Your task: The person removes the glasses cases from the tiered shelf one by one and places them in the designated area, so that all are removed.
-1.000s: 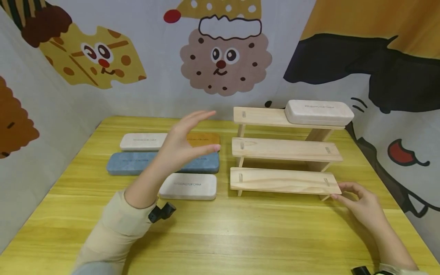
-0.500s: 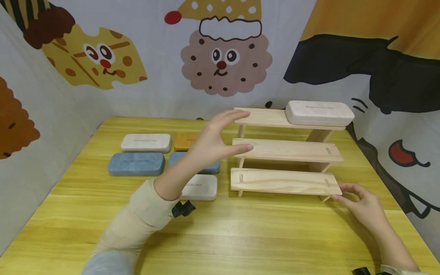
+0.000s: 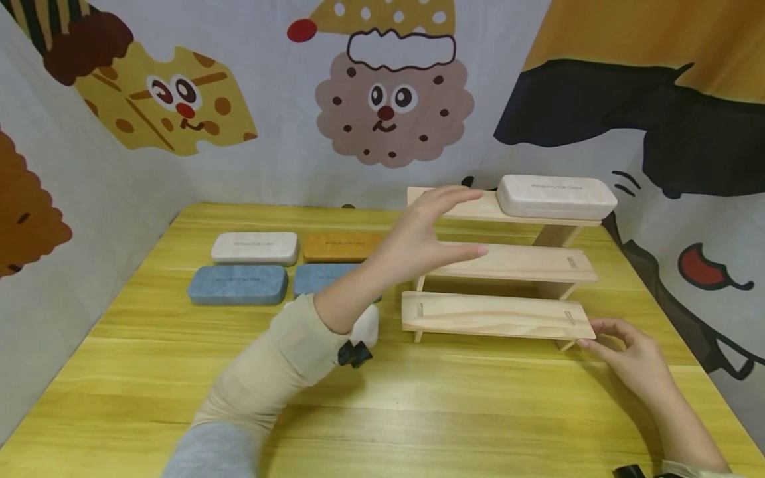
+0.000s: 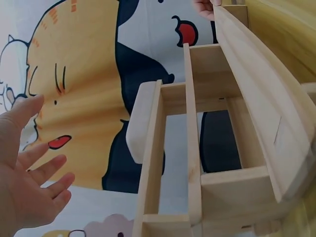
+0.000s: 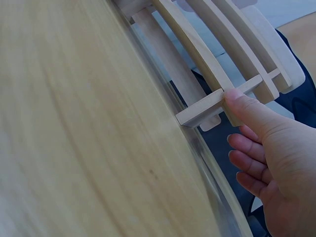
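A three-tier wooden display rack (image 3: 496, 315) stands right of centre on the table. My right hand (image 3: 633, 362) pinches the right end of its lowest shelf; in the right wrist view the thumb (image 5: 244, 102) lies on the board's edge. On the top shelf, at its right end, rests a white hard case (image 3: 556, 197), shaped like a glasses case. My left hand (image 3: 412, 245) hovers in front of the rack's left side, holding nothing. Its thumb and fingers are spread apart and overlap the upper two shelves in the head view.
Left of the rack lie more such cases: a white one (image 3: 255, 248), an orange one (image 3: 340, 246), two blue ones, the left blue case (image 3: 238, 285) fully visible, and a nearer white case (image 3: 366, 326) mostly behind my left forearm. A cartoon-printed curtain (image 3: 275, 172) borders the table.
My left hand has moved right, from above the cases to in front of the rack, still spread. The right hand stays at the lowest shelf's end, and the rack has not moved.
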{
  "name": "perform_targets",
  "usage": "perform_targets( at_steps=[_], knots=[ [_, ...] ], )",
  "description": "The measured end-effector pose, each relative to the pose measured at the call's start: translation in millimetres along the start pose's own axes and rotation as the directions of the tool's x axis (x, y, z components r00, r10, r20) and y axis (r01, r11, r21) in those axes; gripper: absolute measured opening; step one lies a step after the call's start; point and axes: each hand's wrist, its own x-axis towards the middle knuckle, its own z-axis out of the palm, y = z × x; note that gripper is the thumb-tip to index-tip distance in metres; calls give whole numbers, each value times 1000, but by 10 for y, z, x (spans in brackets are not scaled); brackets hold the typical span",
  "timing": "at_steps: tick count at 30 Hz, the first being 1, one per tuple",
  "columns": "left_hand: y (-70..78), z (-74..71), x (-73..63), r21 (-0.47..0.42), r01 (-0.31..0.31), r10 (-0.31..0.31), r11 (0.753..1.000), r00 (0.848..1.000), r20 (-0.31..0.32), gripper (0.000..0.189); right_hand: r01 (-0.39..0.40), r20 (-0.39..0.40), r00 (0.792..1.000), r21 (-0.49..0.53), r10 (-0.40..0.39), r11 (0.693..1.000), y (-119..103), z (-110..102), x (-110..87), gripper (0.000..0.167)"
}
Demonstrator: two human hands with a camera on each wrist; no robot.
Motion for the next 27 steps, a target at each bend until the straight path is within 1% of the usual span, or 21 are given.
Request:
perform_targets(
  at_steps=[4, 8, 11, 15, 18, 22, 27],
  knots=[
    [-17, 74, 110, 12, -5, 5, 1000, 1000, -5, 71, 8, -2, 1000, 6, -8, 1000, 1, 2, 2, 43],
    [-49, 139, 227, 15, 4, -4, 1000, 1000, -5, 72, 7, -2, 1000, 4, -7, 1000, 5, 0, 3, 44],
    [-85, 196, 311, 16, 12, -12, 1000, 1000, 1, 73, 6, -5, 1000, 1, -6, 1000, 8, 2, 4, 43],
    [-144, 277, 414, 25, 4, -4, 1000, 1000, -9, 74, 9, -9, 1000, 3, -9, 1000, 14, 7, 3, 43],
    [-178, 323, 485, -6, 23, -23, 1000, 1000, -21, 73, 18, -13, 1000, 7, -17, 1000, 23, 10, 5, 42],
    [-208, 383, 569, -62, 63, -65, 996, 997, -35, 73, 24, -17, 1000, 1, -24, 1000, 36, 7, 11, 42],
    [-245, 495, 671, -69, 95, -98, 993, 994, -41, 74, 24, -17, 1000, -6, -24, 1000, 44, 6, 17, 42]
  ],
)
